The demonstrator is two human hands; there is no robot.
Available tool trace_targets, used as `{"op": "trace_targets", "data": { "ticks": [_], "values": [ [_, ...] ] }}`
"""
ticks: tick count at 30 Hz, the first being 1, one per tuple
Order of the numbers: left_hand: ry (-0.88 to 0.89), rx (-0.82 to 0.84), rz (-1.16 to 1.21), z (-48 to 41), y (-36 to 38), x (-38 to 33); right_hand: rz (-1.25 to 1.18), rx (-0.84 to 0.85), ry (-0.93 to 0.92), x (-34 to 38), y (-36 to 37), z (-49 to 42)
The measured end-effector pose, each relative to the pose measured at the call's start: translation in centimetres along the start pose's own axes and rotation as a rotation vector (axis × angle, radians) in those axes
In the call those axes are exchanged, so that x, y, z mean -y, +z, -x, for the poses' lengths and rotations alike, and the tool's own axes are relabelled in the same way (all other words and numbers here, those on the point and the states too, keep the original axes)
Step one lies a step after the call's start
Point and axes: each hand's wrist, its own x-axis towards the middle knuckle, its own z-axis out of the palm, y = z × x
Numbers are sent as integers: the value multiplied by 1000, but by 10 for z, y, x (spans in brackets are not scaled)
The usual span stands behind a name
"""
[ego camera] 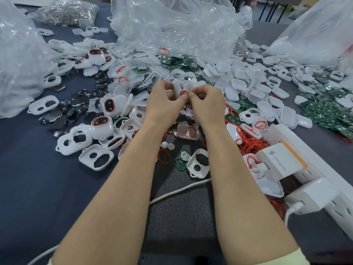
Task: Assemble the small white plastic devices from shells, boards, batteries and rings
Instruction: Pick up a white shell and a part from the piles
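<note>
Pinching one white shell — left hand, right hand both — charger marked "GaN".

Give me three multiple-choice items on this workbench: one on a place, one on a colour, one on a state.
1. The GaN charger sits: A on the power strip at right; B far left; C at the far edge.
2. The ring on the held shell is: A green; B red; C black.
3. The left hand and right hand: A lie flat; B hang idle; C both hold the shell.
Key: A, it rests on the strip's sockets; B, red shows against the white; C, both curl round it.
</note>
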Motion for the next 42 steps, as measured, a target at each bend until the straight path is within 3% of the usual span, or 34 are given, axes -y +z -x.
{"op": "trace_targets", "data": {
  "ticks": [10,18,42],
  "values": [
    [9,-23,-53,-2,2,3,63,-25,-41,0,3,1],
    [-60,-63,185,-4,1,1,33,-17,-32,3,1,1],
    [-39,-54,35,-1,4,-1,13,-5,-35,-2,2,-1]
  ]
}}
